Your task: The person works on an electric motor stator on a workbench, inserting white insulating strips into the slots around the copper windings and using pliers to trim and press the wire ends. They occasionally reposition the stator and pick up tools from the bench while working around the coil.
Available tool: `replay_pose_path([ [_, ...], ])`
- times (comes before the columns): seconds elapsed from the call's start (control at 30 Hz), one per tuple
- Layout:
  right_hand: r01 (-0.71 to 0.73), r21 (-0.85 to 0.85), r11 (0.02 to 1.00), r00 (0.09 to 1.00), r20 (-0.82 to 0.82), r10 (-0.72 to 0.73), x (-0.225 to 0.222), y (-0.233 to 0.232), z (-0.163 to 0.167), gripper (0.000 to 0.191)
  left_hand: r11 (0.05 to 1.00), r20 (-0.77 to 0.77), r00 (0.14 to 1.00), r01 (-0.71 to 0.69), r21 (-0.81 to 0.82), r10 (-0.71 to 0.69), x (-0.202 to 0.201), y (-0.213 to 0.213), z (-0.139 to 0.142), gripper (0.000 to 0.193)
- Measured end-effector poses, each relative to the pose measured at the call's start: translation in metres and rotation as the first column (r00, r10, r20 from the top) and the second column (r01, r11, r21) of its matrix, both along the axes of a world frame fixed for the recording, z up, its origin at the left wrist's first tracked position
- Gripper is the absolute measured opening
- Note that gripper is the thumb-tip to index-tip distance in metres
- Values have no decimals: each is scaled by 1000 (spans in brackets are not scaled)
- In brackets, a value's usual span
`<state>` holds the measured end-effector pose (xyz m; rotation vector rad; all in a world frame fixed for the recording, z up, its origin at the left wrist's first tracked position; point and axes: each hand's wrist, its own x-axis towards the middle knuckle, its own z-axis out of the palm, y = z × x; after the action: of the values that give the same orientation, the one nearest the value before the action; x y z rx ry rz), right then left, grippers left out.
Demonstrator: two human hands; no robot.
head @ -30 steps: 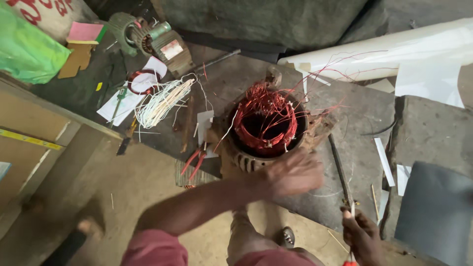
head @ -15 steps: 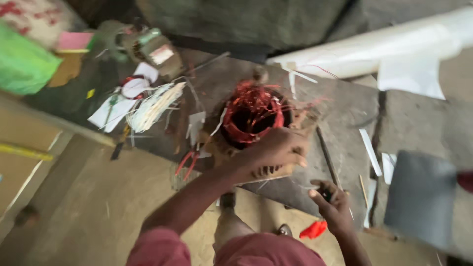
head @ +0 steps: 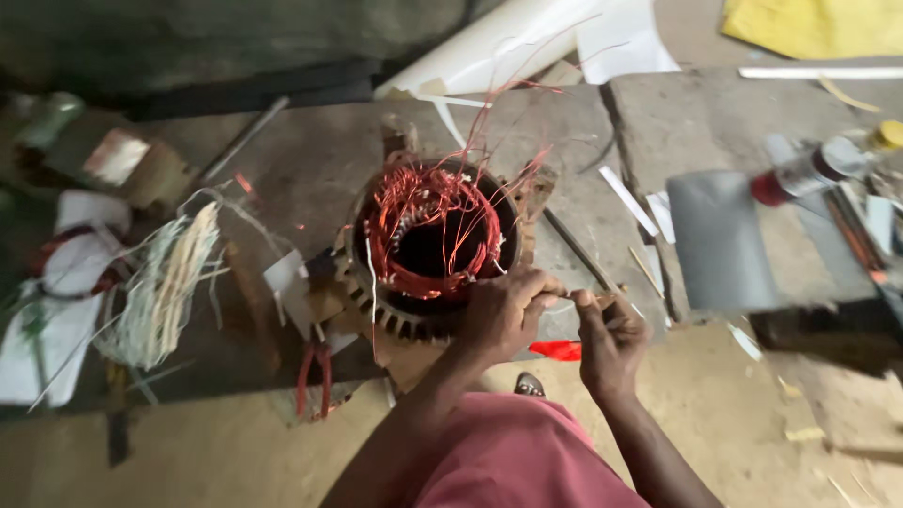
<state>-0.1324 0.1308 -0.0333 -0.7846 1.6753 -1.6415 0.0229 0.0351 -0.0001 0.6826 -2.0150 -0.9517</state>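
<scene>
1. Nearest the camera, a knee in reddish-pink cloth (head: 527, 461) filled the bottom of the view, with both forearms reaching forward over it.
2. The right hand (head: 609, 341) was curled, its fingertips pinched together on a thin stick-like piece at the bench edge; what that piece was could not be told. A bright red object (head: 557, 350) showed just below, between the 2 hands.
3. The left hand (head: 505, 309) was closed in a loose fist, resting on the near rim of the motor stator (head: 376, 292), its fingers meeting those of the right hand.
4. The stator sat at the near edge of the grey workbench (head: 310, 160), its open bore facing up and its red copper windings (head: 423, 221) looped around the bore, with loose strands rising toward the far side.
5. Red-handled pliers (head: 315, 376) hung at the bench edge left of the stator; further left lay a bundle of pale strips (head: 169, 287).
6. To the right lay a grey folded sheet (head: 720, 240).
7. Farthest back, a white roll (head: 499, 42) leaned across the bench.
</scene>
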Motion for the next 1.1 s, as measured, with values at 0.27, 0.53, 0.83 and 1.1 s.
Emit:
replay_pose_path([
  [0.27,207,-295,933,778,628,27,-94,44,-35,18,985,-136,976,171,7,-169,9,-7,-6,10],
  [0.53,337,-98,936,882,382,-277,-197,176,-1,31,992,-229,968,89,-86,-107,22,9,5,20],
  [0.83,-67,200,978,706,701,-95,-107,92,-76,18,969,-37,970,-237,65,239,116,71,-22,15],
  [1.1,-34,524,851,845,471,-255,-70,59,-100,36,592,-100,614,-687,421,783,120,80,-27,23],
])
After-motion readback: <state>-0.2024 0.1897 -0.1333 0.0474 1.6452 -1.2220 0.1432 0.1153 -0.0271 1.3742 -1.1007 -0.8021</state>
